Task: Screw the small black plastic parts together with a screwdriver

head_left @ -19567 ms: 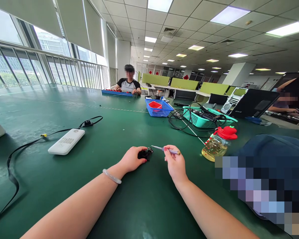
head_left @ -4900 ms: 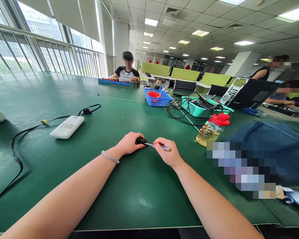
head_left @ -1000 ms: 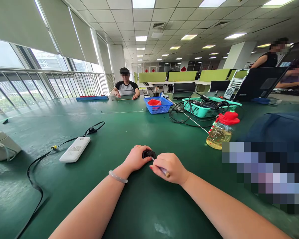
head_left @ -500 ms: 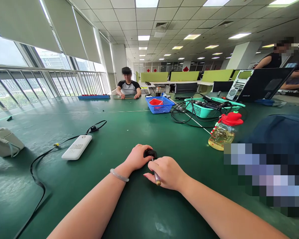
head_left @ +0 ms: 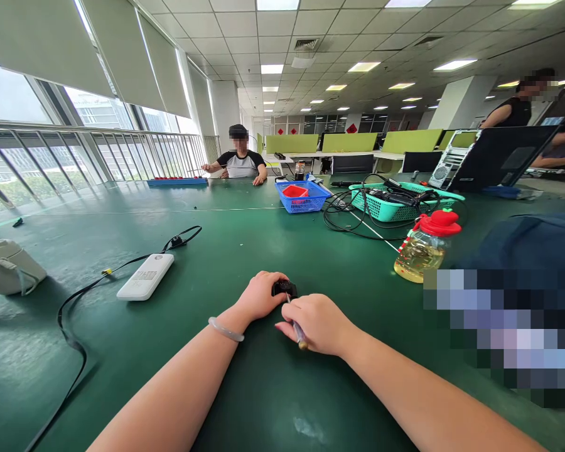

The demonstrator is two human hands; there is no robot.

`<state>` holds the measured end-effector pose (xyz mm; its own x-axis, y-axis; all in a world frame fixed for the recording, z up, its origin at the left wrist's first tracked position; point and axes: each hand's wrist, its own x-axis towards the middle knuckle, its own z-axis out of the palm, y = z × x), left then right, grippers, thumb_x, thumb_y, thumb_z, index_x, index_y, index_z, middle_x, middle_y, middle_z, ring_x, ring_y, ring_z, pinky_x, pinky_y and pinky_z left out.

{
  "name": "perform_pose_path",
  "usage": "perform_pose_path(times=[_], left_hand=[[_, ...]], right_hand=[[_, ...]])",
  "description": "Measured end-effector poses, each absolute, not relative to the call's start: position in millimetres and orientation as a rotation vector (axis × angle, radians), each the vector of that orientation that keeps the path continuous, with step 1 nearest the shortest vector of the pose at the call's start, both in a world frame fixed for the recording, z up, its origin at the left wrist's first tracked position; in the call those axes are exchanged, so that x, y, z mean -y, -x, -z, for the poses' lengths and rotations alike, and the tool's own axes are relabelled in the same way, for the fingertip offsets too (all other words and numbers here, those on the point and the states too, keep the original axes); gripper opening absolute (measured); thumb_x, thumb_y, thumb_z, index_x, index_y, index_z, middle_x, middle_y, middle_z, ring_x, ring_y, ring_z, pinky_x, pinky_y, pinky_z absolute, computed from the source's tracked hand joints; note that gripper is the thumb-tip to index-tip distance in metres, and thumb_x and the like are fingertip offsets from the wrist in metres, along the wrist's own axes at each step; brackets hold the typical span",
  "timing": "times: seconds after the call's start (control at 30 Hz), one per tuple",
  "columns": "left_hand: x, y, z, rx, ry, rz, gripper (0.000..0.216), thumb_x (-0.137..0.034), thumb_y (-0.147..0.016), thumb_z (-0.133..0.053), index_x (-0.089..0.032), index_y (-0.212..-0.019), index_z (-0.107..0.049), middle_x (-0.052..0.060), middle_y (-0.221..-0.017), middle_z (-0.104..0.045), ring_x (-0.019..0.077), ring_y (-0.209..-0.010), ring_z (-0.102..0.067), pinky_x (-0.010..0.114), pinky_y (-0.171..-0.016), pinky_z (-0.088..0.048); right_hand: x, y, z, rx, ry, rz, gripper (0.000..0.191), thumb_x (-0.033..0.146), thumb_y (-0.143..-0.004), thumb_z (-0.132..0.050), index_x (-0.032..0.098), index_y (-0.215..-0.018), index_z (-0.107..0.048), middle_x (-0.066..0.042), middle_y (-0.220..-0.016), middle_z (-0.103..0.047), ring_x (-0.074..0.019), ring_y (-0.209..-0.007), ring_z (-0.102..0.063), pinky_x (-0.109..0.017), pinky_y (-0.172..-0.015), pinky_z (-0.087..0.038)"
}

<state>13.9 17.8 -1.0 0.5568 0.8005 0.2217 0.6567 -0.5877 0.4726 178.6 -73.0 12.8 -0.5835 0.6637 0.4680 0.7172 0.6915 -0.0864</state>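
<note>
My left hand (head_left: pixel 265 294) is closed around a small black part (head_left: pixel 285 288), holding it against the green table (head_left: pixel 245 245). What kind of part it is I cannot make out, since my fingers cover its left side. In my right hand (head_left: pixel 317 323) is a screwdriver (head_left: pixel 300 336), gripped between thumb and fingers. Its handle end points down toward me, and its thin shaft runs up to the near side of the black part. The tip is too small to tell exactly where it touches.
Left of my hands lie a white power bank (head_left: pixel 145 277) and a black cable (head_left: pixel 78 345). A red-lidded bottle (head_left: pixel 419 254) stands at right, near a dark blue bag (head_left: pixel 537 245). Farther back are a blue basket (head_left: pixel 306 205), a teal basket (head_left: pixel 386 212) with cables, and a seated person (head_left: pixel 240 164).
My right hand and the screwdriver have shifted slightly right, with the handle tilted a little differently. My left hand stays put. Across the table, the person has reached an arm out toward the blue tray.
</note>
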Motion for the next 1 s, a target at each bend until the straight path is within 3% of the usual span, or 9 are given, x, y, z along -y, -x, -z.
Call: perform_pose_path(times=[0.13,0.33,0.43,0.67,0.77,1.0], left_hand=[[-18,-13,1,-1.165,-2.465,-0.601,0.032,-0.031,-0.079,-0.065,-0.026,-0.11,-0.067,0.003,-0.108,-0.071,0.026,-0.107,-0.059,0.041,-0.097,-0.046],[-16,-14,-4,-1.183,-2.436,-0.562,0.034,-0.035,-0.08,-0.066,-0.027,-0.113,-0.066,0.003,-0.11,-0.07,0.0259,-0.109,-0.058,0.04,-0.098,-0.046],[-16,-13,-4,-1.183,-2.434,-0.56,0.036,-0.034,-0.08,-0.066,-0.027,-0.115,-0.065,0.003,-0.111,-0.07,0.026,-0.109,-0.058,0.041,-0.098,-0.046],[-16,-13,-1,-1.205,-2.426,-0.583,0.042,-0.035,-0.079,-0.066,-0.026,-0.12,-0.063,0.005,-0.111,-0.069,0.0259,-0.11,-0.058,0.04,-0.098,-0.046],[-15,-13,-2,-1.23,-2.403,-0.581,0.042,-0.03,-0.078,-0.065,-0.027,-0.119,-0.063,0.004,-0.112,-0.068,0.0251,-0.11,-0.058,0.039,-0.098,-0.046],[-12,-13,-7,-1.233,-2.392,-0.582,0.031,-0.029,-0.078,-0.066,-0.025,-0.108,-0.066,0.003,-0.108,-0.07,0.0245,-0.106,-0.058,0.039,-0.095,-0.046]], right_hand=[[64,-196,-18,1.996,1.078,-0.274,0.036,0.037,-0.097,-0.042,0.021,-0.066,-0.05,0.003,-0.058,-0.049,-0.0113,-0.052,-0.043,-0.024,-0.053,-0.032],[45,-215,-9,1.514,1.145,-0.772,0.048,0.062,-0.091,-0.044,0.022,-0.065,-0.049,0.007,-0.047,-0.032,-0.0112,-0.042,-0.033,-0.025,-0.043,-0.027],[45,-213,-7,1.5,1.137,-0.74,0.048,0.061,-0.091,-0.044,0.022,-0.064,-0.048,0.007,-0.048,-0.033,-0.0112,-0.043,-0.034,-0.025,-0.044,-0.028],[64,-202,-22,2.035,1.022,-0.324,0.031,0.032,-0.095,-0.044,0.02,-0.067,-0.053,0.002,-0.061,-0.05,-0.0118,-0.056,-0.044,-0.024,-0.055,-0.033],[68,-199,-25,2.19,1.004,-0.224,0.024,0.028,-0.092,-0.048,0.02,-0.07,-0.056,0.001,-0.064,-0.054,-0.0114,-0.056,-0.044,-0.024,-0.055,-0.032],[61,-202,-21,2.045,1.117,-0.432,0.023,0.031,-0.09,-0.052,0.021,-0.07,-0.06,0.0,-0.068,-0.054,-0.0122,-0.059,-0.049,-0.024,-0.056,-0.035]])
